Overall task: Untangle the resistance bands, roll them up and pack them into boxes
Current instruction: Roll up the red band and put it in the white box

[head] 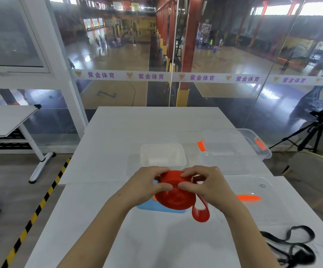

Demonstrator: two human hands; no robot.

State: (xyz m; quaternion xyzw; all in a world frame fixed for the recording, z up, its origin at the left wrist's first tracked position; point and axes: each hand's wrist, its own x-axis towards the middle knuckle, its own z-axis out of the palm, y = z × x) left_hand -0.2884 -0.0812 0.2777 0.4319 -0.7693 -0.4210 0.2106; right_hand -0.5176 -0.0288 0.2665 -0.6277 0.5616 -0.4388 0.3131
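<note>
- Near right, the black resistance band (290, 246) lies loose on the white table (118, 132), apart from both hands.
- The left hand (147, 182) and right hand (209, 186) both pinch the red resistance band (174, 198), coiled between them, its tail loop hanging under the right hand.
- Beyond the hands sit a small clear box (162, 155) and a larger clear box (232, 146).

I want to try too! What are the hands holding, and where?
The left hand and the right hand pinch the red band at the upper edge of its rolled coil.
</note>
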